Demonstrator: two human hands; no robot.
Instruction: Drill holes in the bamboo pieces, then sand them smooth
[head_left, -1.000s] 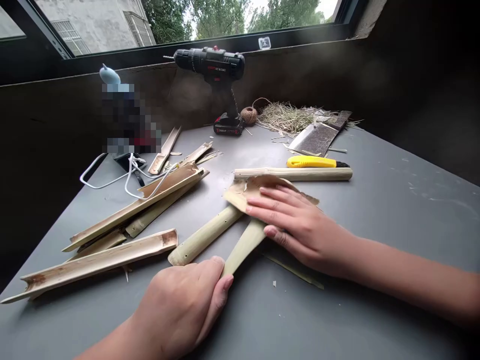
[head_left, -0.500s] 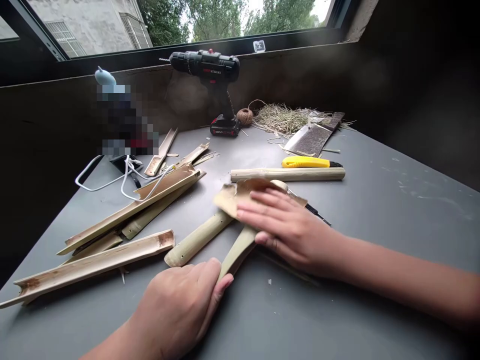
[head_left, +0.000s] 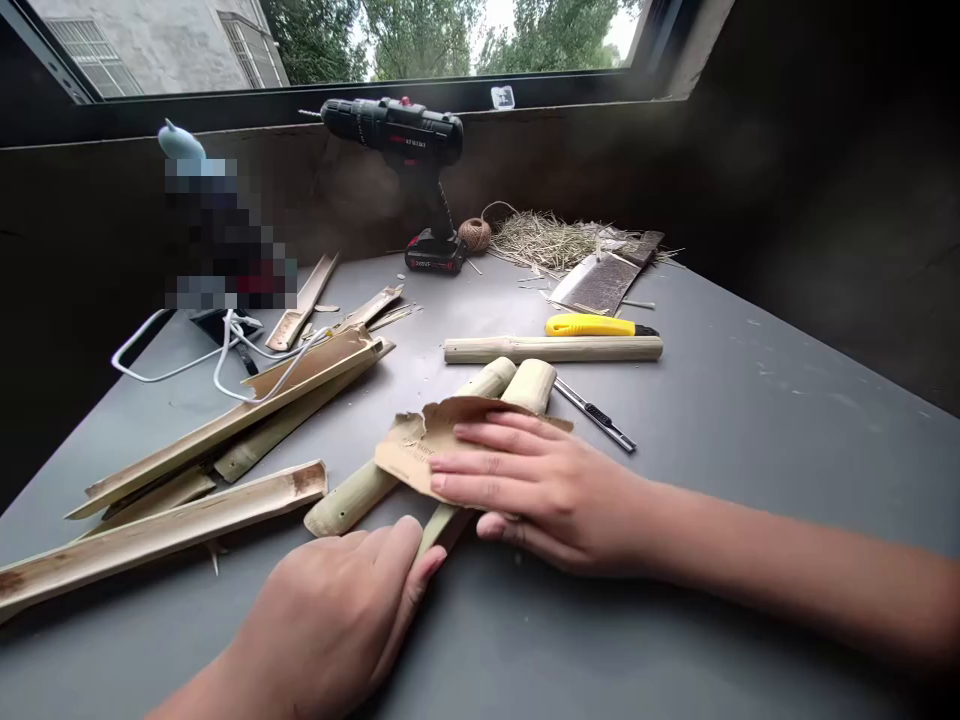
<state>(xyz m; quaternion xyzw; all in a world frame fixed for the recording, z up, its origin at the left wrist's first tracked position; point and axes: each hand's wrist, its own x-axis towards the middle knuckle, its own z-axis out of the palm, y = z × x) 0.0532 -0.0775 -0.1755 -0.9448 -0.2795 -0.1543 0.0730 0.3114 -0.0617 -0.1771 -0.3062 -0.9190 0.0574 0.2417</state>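
My left hand (head_left: 334, 610) is closed around the near end of a split bamboo piece (head_left: 531, 384), which lies slanting away from me on the table. Across its middle my right hand (head_left: 540, 485) holds a bent, torn-edged sheet of brown sandpaper (head_left: 409, 455), faint print showing on its back. The fingers stretch over the sheet and the thumb is tucked at the near side. The sandpaper hides the middle of the bamboo. Under it, crossing at an angle, lies another bamboo piece (head_left: 352, 500) with small holes. A slim craft knife (head_left: 598, 412) rests just beyond my right hand.
Split bamboo lengths (head_left: 172, 535) lie at left near a white cable (head_left: 225, 350). Farther back are a bamboo stick (head_left: 555, 349), a yellow utility knife (head_left: 590, 326), a cleaver (head_left: 596, 288), a cordless drill (head_left: 397, 135), a twine ball (head_left: 474, 235) and straw shavings (head_left: 544, 240).
My right hand has drawn the sandpaper along the bamboo toward me and my left hand, baring the bamboo's far end. My left hand keeps its hold. The whole view has shifted slightly.
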